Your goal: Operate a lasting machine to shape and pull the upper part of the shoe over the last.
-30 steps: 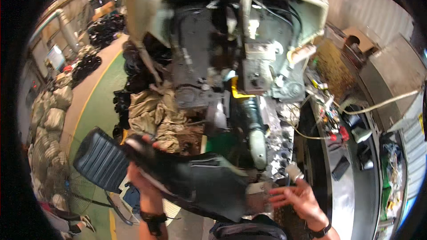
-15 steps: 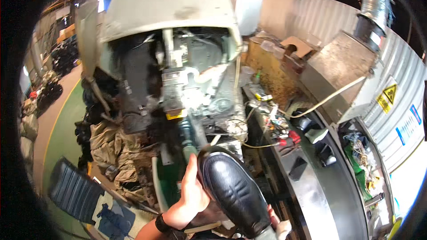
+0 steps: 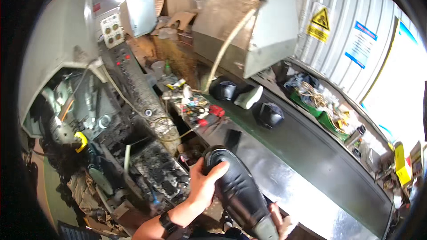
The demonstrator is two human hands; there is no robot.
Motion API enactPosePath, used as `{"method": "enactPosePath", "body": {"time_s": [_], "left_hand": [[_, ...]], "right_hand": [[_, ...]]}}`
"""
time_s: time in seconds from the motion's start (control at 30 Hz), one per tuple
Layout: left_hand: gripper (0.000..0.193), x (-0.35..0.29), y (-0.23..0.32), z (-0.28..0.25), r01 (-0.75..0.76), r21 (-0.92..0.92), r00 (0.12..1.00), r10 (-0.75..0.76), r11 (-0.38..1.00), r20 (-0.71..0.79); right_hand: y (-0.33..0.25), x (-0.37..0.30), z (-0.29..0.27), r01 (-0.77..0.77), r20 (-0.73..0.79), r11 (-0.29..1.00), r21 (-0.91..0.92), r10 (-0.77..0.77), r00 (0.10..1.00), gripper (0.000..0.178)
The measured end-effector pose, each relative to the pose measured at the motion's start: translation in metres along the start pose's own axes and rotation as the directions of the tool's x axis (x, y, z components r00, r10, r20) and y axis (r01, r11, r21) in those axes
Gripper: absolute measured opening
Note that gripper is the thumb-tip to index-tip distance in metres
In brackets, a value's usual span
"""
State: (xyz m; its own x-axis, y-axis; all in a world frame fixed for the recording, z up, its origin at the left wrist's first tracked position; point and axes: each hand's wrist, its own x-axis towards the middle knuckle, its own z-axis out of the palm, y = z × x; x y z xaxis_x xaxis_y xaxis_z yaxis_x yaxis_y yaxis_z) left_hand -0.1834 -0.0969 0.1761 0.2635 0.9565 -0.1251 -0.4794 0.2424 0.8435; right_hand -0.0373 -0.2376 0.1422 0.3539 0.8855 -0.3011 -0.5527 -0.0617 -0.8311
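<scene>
A black leather shoe [image 3: 240, 186] is held in front of me, its rounded toe pointing up and away. My left hand [image 3: 203, 186] is closed around the toe end from the left, the thumb lying across its top. At the heel end, my right hand [image 3: 280, 223] grips from the right, partly hidden by the shoe. A grey piece [image 3: 266, 230] shows at the shoe's opening; I cannot tell what it is. Just beyond the toe lies a flat dark rectangular thing [image 3: 232, 140] on the metal ledge [image 3: 284, 180].
Along the right runs a dark conveyor belt [image 3: 324, 162], with black shoe-like pieces [image 3: 270, 114] and a pale one [image 3: 249, 97] on it. Small tools and red items [image 3: 216, 111] clutter the ledge. A hooded machine [image 3: 62, 53] stands left. A metal hood [image 3: 249, 26] overhangs the belt.
My view has swung right, from the hooded machine toward the conveyor. Both hands still hold the shoe; my left thumb now lies over its toe instead of along its side.
</scene>
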Motion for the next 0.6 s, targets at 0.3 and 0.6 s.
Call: {"method": "enactPosePath", "body": {"time_s": [0.3, 0.6], "left_hand": [[0.073, 0.02, -0.147, -0.012, 0.211, 0.57, 0.809, -0.469, 0.794, 0.353], [0.05, -0.026, -0.112, -0.144, 0.338, 0.653, 0.93, -0.349, 0.678, -0.119]], "right_hand": [[-0.092, 0.004, -0.373, 0.393, -0.596, 0.902, -0.179, -0.417, 0.686, 0.036], [-0.056, 0.136, -0.568, 0.358, -0.66, 0.933, 0.044, -0.241, 0.711, 0.038]]}}
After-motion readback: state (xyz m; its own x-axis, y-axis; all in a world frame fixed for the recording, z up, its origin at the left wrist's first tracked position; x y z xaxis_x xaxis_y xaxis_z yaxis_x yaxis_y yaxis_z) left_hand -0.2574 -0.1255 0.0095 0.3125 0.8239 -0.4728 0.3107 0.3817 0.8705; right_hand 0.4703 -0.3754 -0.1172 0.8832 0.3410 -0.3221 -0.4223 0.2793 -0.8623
